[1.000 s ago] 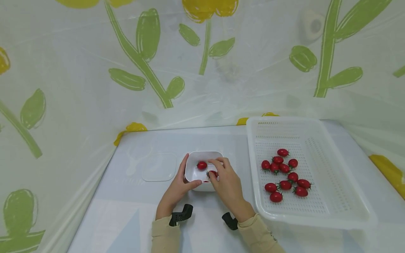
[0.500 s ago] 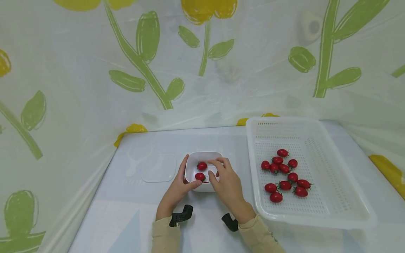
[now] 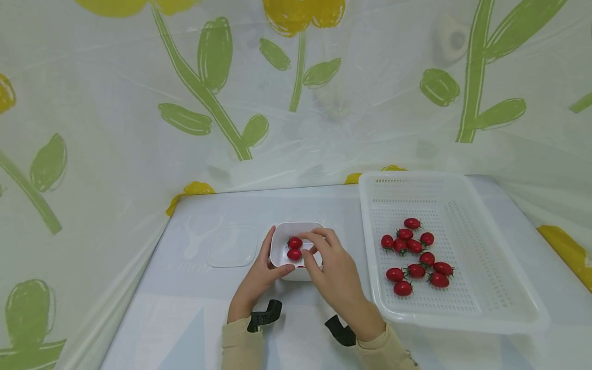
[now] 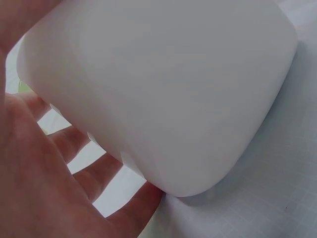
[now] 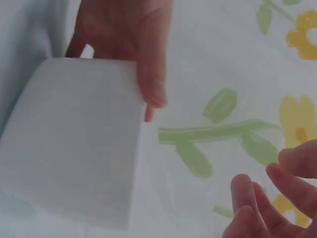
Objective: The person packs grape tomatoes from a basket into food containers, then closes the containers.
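A small white box stands tilted on the table in the head view. My left hand grips its left side, thumb over the near rim; fingers lie along the wall in the left wrist view. Inside, two red cherry tomatoes lie one behind the other, and a sliver of red shows at the near wall. Over the box's right side hovers my right hand, fingers loosely bent and thumb tip close to the nearer tomato. The right wrist view shows nothing between its fingertips.
A large white perforated basket with several cherry tomatoes stands to the right. Left of the box lies a clear lid flat on the table. A flower-printed curtain hangs behind the table.
My right hand has let go of a cherry tomato inside the box. That tomato now lies closer to the other one. My left hand keeps its hold on the box.
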Motion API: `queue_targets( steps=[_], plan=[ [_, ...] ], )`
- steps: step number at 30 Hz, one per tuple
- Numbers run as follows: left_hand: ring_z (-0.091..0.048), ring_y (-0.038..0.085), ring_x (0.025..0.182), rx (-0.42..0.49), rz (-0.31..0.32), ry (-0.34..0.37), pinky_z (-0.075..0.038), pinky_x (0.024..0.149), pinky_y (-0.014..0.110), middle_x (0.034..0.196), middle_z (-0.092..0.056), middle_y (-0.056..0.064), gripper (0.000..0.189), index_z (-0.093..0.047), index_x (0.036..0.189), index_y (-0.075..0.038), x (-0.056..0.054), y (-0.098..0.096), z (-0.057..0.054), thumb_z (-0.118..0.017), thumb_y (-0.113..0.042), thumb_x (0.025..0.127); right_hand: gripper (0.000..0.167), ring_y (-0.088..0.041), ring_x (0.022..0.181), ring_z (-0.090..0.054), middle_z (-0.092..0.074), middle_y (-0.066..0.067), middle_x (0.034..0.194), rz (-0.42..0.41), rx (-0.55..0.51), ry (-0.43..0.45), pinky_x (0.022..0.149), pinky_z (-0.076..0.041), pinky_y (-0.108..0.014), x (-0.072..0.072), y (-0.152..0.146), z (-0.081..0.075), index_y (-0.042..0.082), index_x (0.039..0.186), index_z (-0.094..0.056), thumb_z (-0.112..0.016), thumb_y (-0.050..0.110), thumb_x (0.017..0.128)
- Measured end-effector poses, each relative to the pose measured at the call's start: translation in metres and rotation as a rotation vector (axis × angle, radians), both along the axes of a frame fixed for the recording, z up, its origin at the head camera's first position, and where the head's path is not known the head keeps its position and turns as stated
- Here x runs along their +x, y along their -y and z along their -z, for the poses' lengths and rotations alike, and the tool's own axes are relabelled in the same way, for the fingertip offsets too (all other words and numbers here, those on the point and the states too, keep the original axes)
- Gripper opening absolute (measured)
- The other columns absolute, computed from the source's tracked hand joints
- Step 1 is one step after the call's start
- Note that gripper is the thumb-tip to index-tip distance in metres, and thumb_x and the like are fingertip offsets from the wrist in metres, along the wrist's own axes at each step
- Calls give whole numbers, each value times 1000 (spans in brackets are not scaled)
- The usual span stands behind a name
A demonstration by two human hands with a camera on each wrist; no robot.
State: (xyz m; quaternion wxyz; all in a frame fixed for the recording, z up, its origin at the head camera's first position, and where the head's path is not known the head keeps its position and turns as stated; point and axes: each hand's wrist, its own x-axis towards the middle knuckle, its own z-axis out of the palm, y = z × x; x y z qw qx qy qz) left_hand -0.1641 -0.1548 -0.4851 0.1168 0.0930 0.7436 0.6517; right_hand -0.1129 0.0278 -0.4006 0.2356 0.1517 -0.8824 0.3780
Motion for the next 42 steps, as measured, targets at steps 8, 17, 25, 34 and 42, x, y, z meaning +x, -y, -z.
queue_targets(
  steps=[8, 17, 25, 34, 42],
  plan=[
    [-29, 22, 125, 15, 10, -8, -39, 91, 43, 142, -20, -13, 91, -9, 138, -45, 0, 1, 1, -69, -15, 77, 32, -3, 77, -52, -50, 4, 112, -25, -51, -9, 57, -45, -18, 4, -16, -15, 17, 113, -59, -63, 13, 82],
    [-21, 19, 129, 16, 32, 19, -31, 97, 46, 143, -16, -14, 92, -8, 139, -43, 2, 1, -12, -70, -17, 77, 32, -5, 79, -55, -53, 1, 111, -1, -75, -54, 60, -49, -25, 1, -36, -21, 13, 113, -58, -63, 11, 82],
    [-21, 16, 129, 37, 32, 26, -33, 97, 43, 141, -16, -19, 91, -9, 137, -48, -1, -2, -2, -70, -16, 77, 32, -7, 77, -56, -55, 1, 109, 107, -76, -49, 62, -49, -29, 1, -63, -27, 14, 116, -57, -60, 12, 84],
    [-21, 23, 129, 13, 34, 52, -32, 97, 43, 145, -13, -11, 93, -6, 141, -40, 10, 2, -24, -70, -18, 77, 33, -10, 81, -56, -53, 2, 112, 150, -93, -13, 66, -47, -20, 6, -90, -34, 16, 118, -56, -58, 13, 86],
    [-17, 23, 131, 53, 59, 62, -28, 100, 45, 146, -9, -10, 94, -4, 142, -35, 10, 1, -28, -69, -15, 78, 34, -7, 76, -54, -51, 0, 114, 174, 40, -37, 62, -41, -16, 7, -116, -50, 15, 119, -55, -58, 13, 85]
  ],
)
